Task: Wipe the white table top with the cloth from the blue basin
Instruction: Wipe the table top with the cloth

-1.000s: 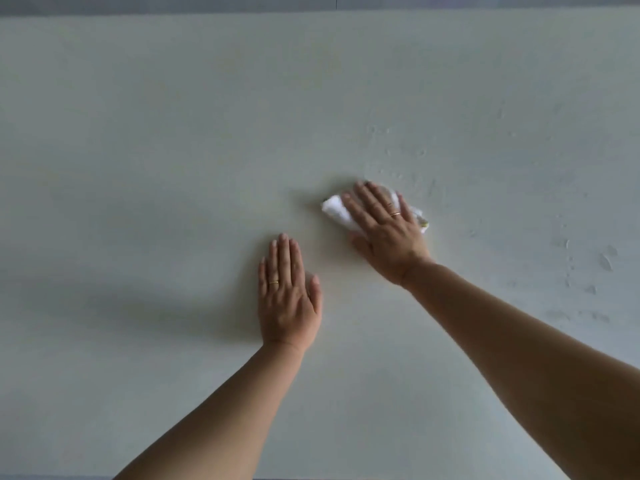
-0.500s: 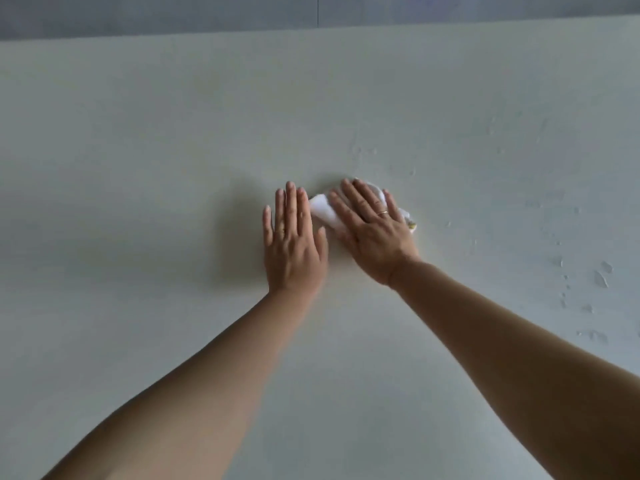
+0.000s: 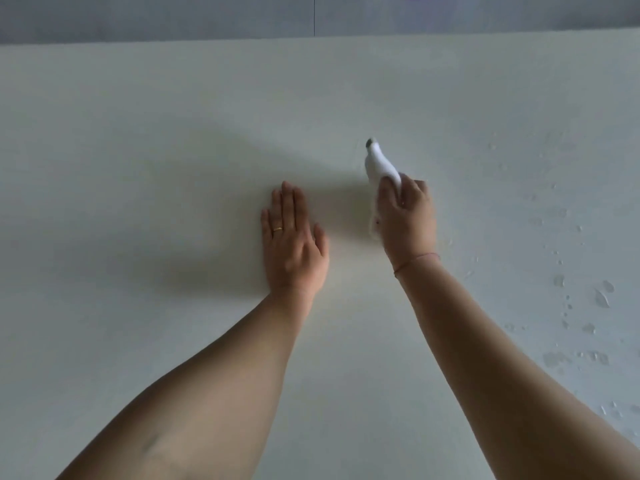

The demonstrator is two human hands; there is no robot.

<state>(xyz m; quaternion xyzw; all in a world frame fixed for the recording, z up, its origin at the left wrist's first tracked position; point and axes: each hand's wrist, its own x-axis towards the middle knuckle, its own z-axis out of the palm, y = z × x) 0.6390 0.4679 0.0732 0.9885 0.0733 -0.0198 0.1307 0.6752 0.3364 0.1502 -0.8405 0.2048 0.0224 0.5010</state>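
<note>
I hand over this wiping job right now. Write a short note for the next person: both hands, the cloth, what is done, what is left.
Left hand: open, flat on the white table top.
Right hand: grips the crumpled white cloth, mid-table.
Done: left and middle parts look dry.
Left: water drops lie on the table's right side; wipe there.
Blue basin: not in view.

place: indoors, type unclear | seen: big plain white surface (image 3: 138,140), grey panels (image 3: 173,15) w/ seam behind, water drops (image 3: 601,299) at right
</note>
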